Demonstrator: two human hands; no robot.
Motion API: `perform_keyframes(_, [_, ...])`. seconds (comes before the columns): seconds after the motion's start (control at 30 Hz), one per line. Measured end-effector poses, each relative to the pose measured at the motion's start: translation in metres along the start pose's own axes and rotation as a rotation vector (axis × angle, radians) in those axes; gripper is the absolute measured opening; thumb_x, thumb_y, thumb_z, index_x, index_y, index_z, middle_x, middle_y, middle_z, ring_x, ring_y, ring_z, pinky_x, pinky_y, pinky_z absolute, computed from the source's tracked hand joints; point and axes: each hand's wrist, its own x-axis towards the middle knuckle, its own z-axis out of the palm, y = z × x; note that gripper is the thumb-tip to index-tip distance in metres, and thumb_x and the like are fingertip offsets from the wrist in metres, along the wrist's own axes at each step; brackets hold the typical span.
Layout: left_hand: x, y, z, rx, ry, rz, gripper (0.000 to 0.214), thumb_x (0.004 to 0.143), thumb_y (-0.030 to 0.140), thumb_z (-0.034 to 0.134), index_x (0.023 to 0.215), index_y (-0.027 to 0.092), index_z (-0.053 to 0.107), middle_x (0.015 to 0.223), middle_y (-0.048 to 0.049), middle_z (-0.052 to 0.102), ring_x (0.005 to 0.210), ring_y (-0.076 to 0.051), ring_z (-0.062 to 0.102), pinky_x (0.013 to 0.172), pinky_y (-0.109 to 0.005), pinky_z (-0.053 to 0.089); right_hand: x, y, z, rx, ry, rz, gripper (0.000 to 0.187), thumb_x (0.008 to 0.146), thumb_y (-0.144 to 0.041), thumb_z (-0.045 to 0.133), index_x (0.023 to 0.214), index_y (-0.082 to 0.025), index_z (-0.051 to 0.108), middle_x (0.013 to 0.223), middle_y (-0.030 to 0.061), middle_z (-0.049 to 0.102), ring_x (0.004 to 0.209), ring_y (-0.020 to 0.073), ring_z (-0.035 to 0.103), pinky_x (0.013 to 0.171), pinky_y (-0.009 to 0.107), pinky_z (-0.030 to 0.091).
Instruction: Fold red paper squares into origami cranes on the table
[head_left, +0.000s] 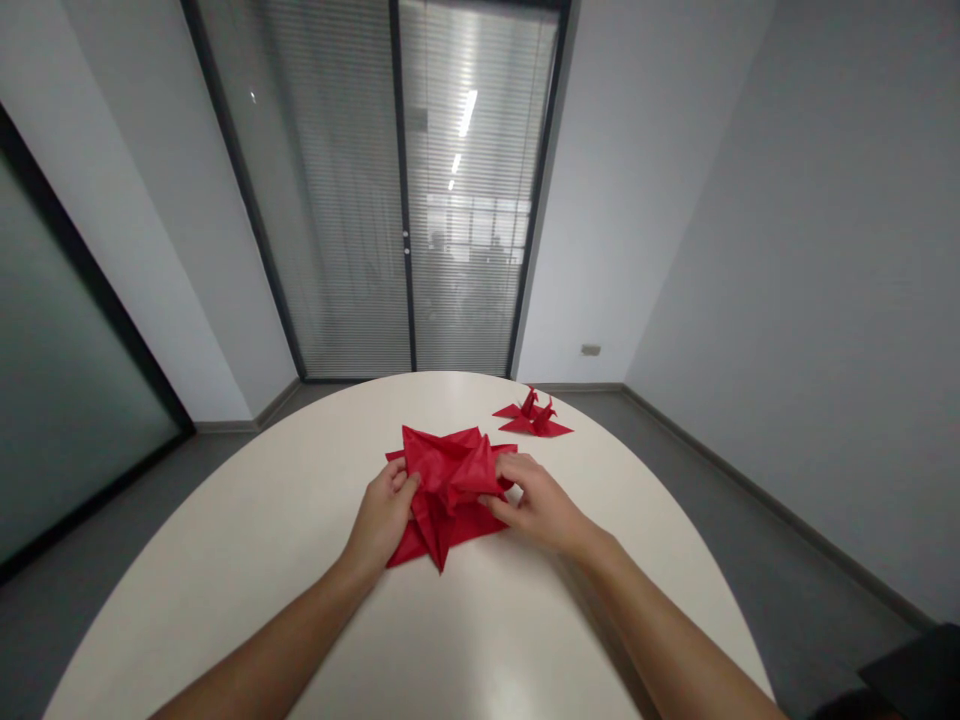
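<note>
Paper [435, 465]: below frame center, over table [247, 560]. Left hand [384, 515]: fingers pinch paper's left edge. Right hand [541, 505]: fingers grip its right edge. Two cranes [541, 423]: lower right of center.

The paper [442, 472], red, creased and partly folded, sat on the table [300, 500] with upper layers raised in peaks, one narrow point aimed nearward and a flatter red layer showing beneath.

Two bare forearms [281, 640], tapering wristward
</note>
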Motion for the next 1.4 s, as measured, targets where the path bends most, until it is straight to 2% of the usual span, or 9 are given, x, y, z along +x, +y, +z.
perform_keyframes(0.17, [0.000, -0.001, 0.001, 0.046, 0.022, 0.069, 0.049, 0.083, 0.050, 0.062, 0.116, 0.014, 0.060, 0.111, -0.0131, 0.073, 0.094, -0.026, 0.071, 0.076, -0.033, 0.055, -0.002, -0.003, -0.002, 0.243, -0.089, 0.099, 0.010, 0.088, -0.027, 0.067, 0.086, -0.018, 0.064, 0.085, 0.0013, 0.064, 0.075, 0.0154, 0.054, 0.070, 0.027, 0.043])
perform_keyframes(0.43, [0.001, -0.003, 0.000, 0.216, 0.024, 0.142, 0.043, 0.086, 0.045, 0.060, 0.118, 0.016, 0.058, 0.119, -0.0153, 0.070, 0.102, -0.025, 0.070, 0.085, -0.037, 0.057, -0.002, -0.008, -0.005, 0.430, -0.212, 0.197, 0.027, 0.082, -0.039, 0.075, 0.096, -0.017, 0.071, 0.094, 0.0043, 0.070, 0.088, 0.0203, 0.064, 0.083, 0.033, 0.050])
perform_keyframes(0.53, [-0.004, 0.000, -0.001, 0.427, 0.053, 0.286, 0.035, 0.089, 0.040, 0.059, 0.117, 0.019, 0.060, 0.117, -0.0125, 0.071, 0.102, -0.024, 0.069, 0.088, -0.037, 0.056, -0.003, -0.010, -0.006, 0.585, -0.223, 0.209, 0.049, 0.082, -0.045, 0.075, 0.123, -0.019, 0.065, 0.122, 0.0096, 0.067, 0.109, 0.0248, 0.063, 0.096, 0.039, 0.049])
perform_keyframes(0.63, [-0.012, 0.005, -0.002, 0.685, 0.068, 0.401, 0.030, 0.091, 0.037, 0.056, 0.115, 0.021, 0.062, 0.111, -0.0095, 0.073, 0.097, -0.024, 0.070, 0.088, -0.039, 0.054, -0.003, -0.011, -0.002, 0.644, -0.220, 0.259, 0.046, 0.084, -0.046, 0.073, 0.121, -0.019, 0.067, 0.122, 0.0109, 0.069, 0.107, 0.0247, 0.065, 0.094, 0.039, 0.050])
perform_keyframes(0.8, [-0.019, 0.012, -0.002, 0.826, 0.100, 0.480, 0.027, 0.092, 0.033, 0.052, 0.114, 0.022, 0.063, 0.108, -0.0075, 0.074, 0.090, -0.023, 0.071, 0.084, -0.036, 0.054, -0.002, -0.019, 0.006, 0.490, -0.164, 0.247, 0.020, 0.082, -0.030, 0.075, 0.097, -0.017, 0.074, 0.095, 0.0057, 0.076, 0.087, 0.0198, 0.070, 0.084, 0.032, 0.053])
perform_keyframes(1.0, [-0.011, 0.015, -0.010, 0.908, 0.191, 0.403, 0.022, 0.095, 0.036, 0.050, 0.104, 0.020, 0.062, 0.096, -0.0066, 0.075, 0.080, -0.023, 0.071, 0.071, -0.032, 0.052, -0.001, -0.039, 0.005, -0.041, -0.173, -0.201, 0.022, 0.086, -0.011, 0.063, 0.103, -0.022, 0.071, 0.096, 0.0019, 0.075, 0.089, 0.0166, 0.067, 0.088, 0.031, 0.046])
perform_keyframes(1.07, [-0.009, 0.016, -0.012, 0.966, 0.219, 0.395, 0.021, 0.095, 0.036, 0.049, 0.097, 0.020, 0.062, 0.088, -0.0055, 0.074, 0.074, -0.022, 0.069, 0.067, -0.031, 0.050, 0.001, -0.045, 0.007, -0.219, -0.207, -0.259, 0.021, 0.089, -0.012, 0.060, 0.105, -0.023, 0.069, 0.097, 0.0022, 0.075, 0.091, 0.0174, 0.066, 0.087, 0.031, 0.044])
perform_keyframes(1.2, [-0.011, 0.017, -0.010, 1.006, 0.192, 0.450, 0.023, 0.096, 0.037, 0.050, 0.108, 0.022, 0.062, 0.097, -0.0049, 0.074, 0.081, -0.021, 0.070, 0.073, -0.031, 0.050, 0.005, -0.052, 0.013, -0.521, -0.251, -0.144, 0.021, 0.092, -0.013, 0.057, 0.109, -0.021, 0.067, 0.098, 0.0050, 0.073, 0.092, 0.0207, 0.064, 0.086, 0.034, 0.042])
perform_keyframes(1.4, [-0.014, 0.004, -0.006, 1.067, -0.050, 0.362, 0.045, 0.090, 0.037, 0.059, 0.131, 0.021, 0.054, 0.121, -0.0109, 0.070, 0.104, -0.027, 0.069, 0.085, -0.036, 0.052, 0.003, -0.040, 0.024, -0.633, -0.300, 0.066, 0.020, 0.084, -0.011, 0.058, 0.102, -0.017, 0.064, 0.100, 0.0092, 0.071, 0.091, 0.0227, 0.064, 0.086, 0.034, 0.042])
